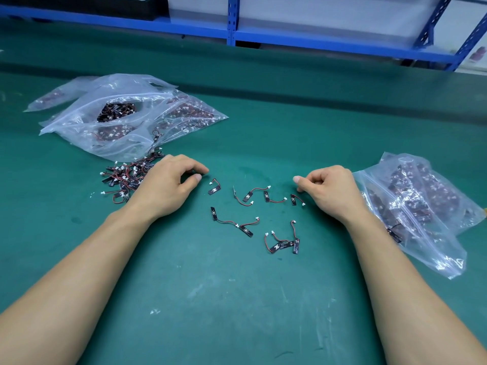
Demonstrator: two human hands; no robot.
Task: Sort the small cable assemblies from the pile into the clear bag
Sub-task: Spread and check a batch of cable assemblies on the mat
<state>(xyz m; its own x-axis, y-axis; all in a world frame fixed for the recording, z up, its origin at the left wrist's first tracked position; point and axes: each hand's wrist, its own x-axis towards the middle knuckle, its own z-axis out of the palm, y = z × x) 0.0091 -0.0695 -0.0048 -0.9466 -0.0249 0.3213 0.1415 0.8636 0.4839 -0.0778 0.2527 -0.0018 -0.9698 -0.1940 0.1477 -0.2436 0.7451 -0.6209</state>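
Green mat (210,299), lower frame; mid-frame, loose cable assemblies (247,227) between left hand (168,180), loosely curled, empty, and right hand (329,188), curled, contents hidden. Part-filled clear bag (411,206) at right; pile (123,177) at centre left, plenty unsorted. Roughly midway, seemingly.

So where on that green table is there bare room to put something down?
Bare: the green mat between both forearms, and the far strip before the blue shelving. Crowded: the pile by the left hand, loose assemblies across to the right hand, left bags, right bag.
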